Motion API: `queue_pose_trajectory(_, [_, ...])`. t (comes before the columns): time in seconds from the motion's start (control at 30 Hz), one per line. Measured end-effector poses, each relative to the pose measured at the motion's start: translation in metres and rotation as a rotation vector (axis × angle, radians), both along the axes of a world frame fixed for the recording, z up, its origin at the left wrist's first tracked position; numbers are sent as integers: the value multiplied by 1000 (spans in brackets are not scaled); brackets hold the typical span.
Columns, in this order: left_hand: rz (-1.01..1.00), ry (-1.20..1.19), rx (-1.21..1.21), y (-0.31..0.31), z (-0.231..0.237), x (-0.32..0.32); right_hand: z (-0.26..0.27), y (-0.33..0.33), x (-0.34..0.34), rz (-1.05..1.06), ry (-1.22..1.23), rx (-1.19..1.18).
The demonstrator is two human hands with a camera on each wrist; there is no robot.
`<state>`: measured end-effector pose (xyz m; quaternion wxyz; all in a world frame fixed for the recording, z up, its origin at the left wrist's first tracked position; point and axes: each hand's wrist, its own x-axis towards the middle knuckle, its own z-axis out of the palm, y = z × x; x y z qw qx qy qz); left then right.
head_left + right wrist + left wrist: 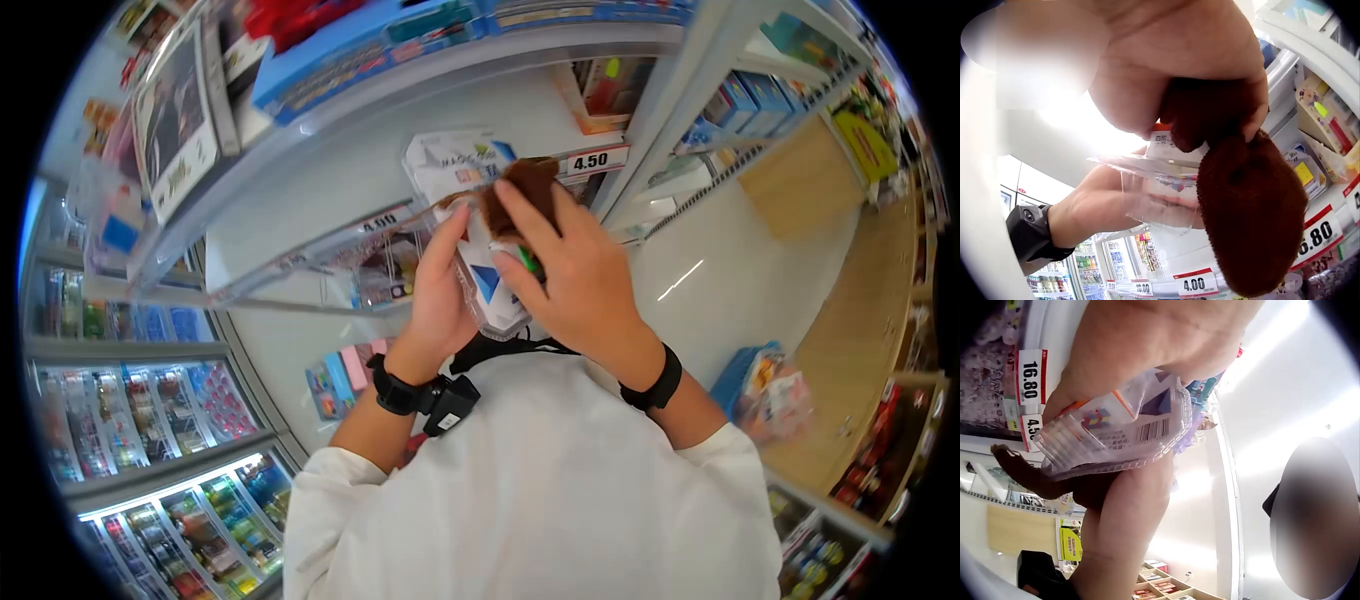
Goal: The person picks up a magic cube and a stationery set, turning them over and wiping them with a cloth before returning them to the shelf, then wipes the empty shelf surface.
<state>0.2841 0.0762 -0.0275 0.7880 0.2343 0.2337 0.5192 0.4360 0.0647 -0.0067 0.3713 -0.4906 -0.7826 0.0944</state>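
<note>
In the head view, my left hand (440, 290) grips the side of a clear plastic blister pack (450, 160) with a white and blue card inside. The pack's barcode side (1150, 431) faces the left wrist camera. A dark brown cloth (527, 195) is bunched under the fingers of my right hand (585, 275), over the middle of the pack. One end of the brown cloth (1254, 212) hangs down from the right hand in the right wrist view. Part of the card is hidden by the cloth and fingers.
In front of me is a white shelf with a 4.50 price tag (597, 160) on its edge. Blue boxes (350, 60) stand on the shelf above. Lit shelves of drinks (200, 520) are at the lower left. A blue basket (742, 375) sits on the floor at right.
</note>
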Motion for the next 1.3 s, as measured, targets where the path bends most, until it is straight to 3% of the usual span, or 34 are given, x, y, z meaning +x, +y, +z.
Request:
queue_pose_trajectory(0.1, [44,9,-70,10,-3,2,-14,3,-7,-69,-17,103])
queue_pose_trajectory(0.23, [-75,107,-112,21,-5,5,-35,9,-4,-108,152,150])
queue_pose_trajectory(0.3, [-133,224,-88,26,-5,9,-50,8,5,-122,321,86])
queue_pose_trajectory(0.37, [-167,489,-41,31,-12,17,-59,1,11,-204,519,-200])
queue_pose_trajectory(0.43, [-267,520,85,34,-12,26,-73,-7,17,-252,651,-224])
queue_pose_trajectory(0.57, [-483,665,182,46,-13,37,-96,-11,21,-294,1293,-243])
queue_pose_trajectory(0.63, [-508,714,140,49,-16,42,-100,-12,23,-354,1396,-232])
queue_pose_trajectory(0.7, [-633,893,201,47,-20,46,-107,-11,22,-384,1413,-199])
queue_pose_trajectory(0.83, [-535,906,228,44,-22,49,-106,-6,19,-436,1509,-211])
queue_pose_trajectory(0.87, [-502,951,258,43,-16,49,-106,-8,22,-452,1403,-259])
queue_pose_trajectory(1.0, [-400,977,419,34,-9,31,-91,-7,23,-207,1450,-398])
queue_pose_trajectory(1.1, [-297,996,472,29,-6,10,-78,-3,19,-69,1222,-491])
queue_pose_trajectory(1.17, [-231,1141,493,21,-2,-8,-91,-1,13,-16,1039,-556])
queue_pose_trajectory(1.3, [-86,1219,429,1,3,-18,-86,7,8,146,931,-651])
